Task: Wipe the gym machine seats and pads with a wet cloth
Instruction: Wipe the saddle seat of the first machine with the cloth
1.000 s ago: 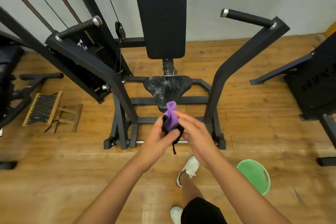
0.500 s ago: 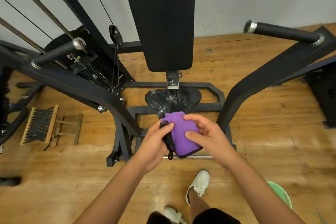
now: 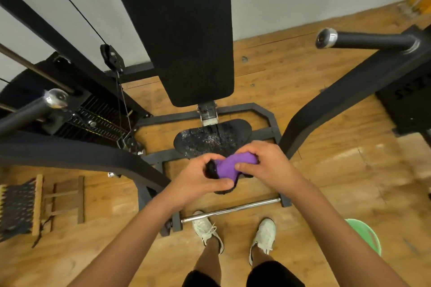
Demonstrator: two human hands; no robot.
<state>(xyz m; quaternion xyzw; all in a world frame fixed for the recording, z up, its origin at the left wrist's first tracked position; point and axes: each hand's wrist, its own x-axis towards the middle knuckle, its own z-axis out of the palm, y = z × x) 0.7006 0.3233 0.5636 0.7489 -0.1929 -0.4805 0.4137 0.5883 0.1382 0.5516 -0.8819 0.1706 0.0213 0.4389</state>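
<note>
The cloth (image 3: 233, 164) has been bunched from a flat fold into a roll, now gripped at either end between left hand (image 3: 200, 177) and right hand (image 3: 268, 165), just short of the speckled seat (image 3: 210, 137); soft, light, likely damp, it should handle best wadded in one palm.

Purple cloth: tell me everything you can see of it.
The purple cloth looks like soft, plush microfibre, with black edging or backing showing at its left end and underneath. It is bunched into a short roll, roughly level, over the near edge of the droplet-speckled black seat. The left hand grips its left end, the right hand its right end. Whether it touches the seat cannot be told.
</note>
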